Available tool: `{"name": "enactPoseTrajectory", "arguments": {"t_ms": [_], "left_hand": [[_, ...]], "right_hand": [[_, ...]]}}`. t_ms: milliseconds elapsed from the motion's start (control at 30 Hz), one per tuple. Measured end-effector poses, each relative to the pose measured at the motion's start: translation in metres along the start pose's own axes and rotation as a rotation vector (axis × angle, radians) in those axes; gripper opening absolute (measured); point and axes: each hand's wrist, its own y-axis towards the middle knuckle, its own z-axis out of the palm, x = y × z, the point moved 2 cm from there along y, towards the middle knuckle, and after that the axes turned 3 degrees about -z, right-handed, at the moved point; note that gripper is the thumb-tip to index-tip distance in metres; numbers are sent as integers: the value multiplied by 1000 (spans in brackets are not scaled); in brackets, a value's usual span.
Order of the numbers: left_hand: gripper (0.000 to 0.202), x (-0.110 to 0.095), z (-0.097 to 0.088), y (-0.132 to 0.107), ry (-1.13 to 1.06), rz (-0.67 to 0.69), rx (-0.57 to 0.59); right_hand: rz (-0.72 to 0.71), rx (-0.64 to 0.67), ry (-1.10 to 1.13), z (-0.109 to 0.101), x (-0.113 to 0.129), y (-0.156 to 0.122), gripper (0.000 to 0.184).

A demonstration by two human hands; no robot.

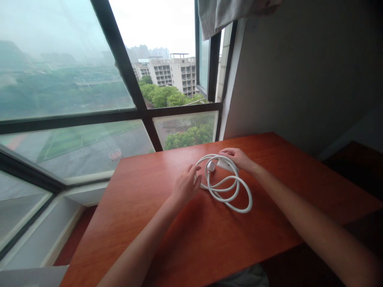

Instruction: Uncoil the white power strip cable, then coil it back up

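Note:
A white power cable (231, 191) lies in loose coils on the reddish wooden table (155, 231), with a white plug (211, 166) among the loops. My left hand (186, 186) rests at the left side of the coil, fingers curled and touching the cable. My right hand (236, 158) lies over the far end of the coil, its fingers closed on a white block, an adapter or plug head (224, 162), that is partly hidden beneath them.
Large dark-framed windows (143, 113) stand beyond the table's far and left edges. A grey wall (299, 71) rises on the right. Grey cloth (221, 14) hangs at the top. A dark wooden surface (359, 167) lies to the right.

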Motion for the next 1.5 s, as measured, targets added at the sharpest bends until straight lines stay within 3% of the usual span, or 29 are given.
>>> {"name": "enactPoseTrajectory", "arguments": {"t_ms": [100,167,300,367,400,433,533,633,767,933,1000,1067,1267,1367,1500], "left_hand": [[22,-15,4,-5,-9,71,61],[25,-17,7,-3,2,40,41],[32,5,9,18,-55,-87,-130],[25,22,7,33,-201,-171,-187],[22,30,6,40,-339,-247,-160],[22,37,8,47,-517,-344,-67],[31,47,15,59,-1014,-542,397],[34,47,22,64,-1200,-605,723],[35,46,31,64,-1219,-656,901],[47,38,27,54,-1210,-585,956],[49,33,25,50,-1228,-564,913],[50,29,26,48,-1259,-543,780],[37,37,21,60,-1395,-544,14],[35,55,-2,66,-1472,-512,-303],[35,83,-43,60,-1333,-471,-543]], "right_hand": [[-20,-14,28,1,3,-1,44],[-41,-18,41,2,6,-3,42],[-75,-28,39,4,12,-7,39],[-97,-35,37,5,14,-8,37],[-108,-37,39,6,15,-9,36],[-118,-38,43,7,16,-10,35],[-140,-27,61,10,20,-13,33],[-165,-26,72,13,26,-17,32],[-174,-27,71,16,32,-22,32],[-183,9,34,20,38,-26,34],[-204,39,10,20,42,-27,34],[-235,91,-29,21,48,-28,34],[-321,287,-206,26,66,-35,36],[-379,400,-318,28,73,-42,39],[-410,390,-420,16,73,-45,35]]}}
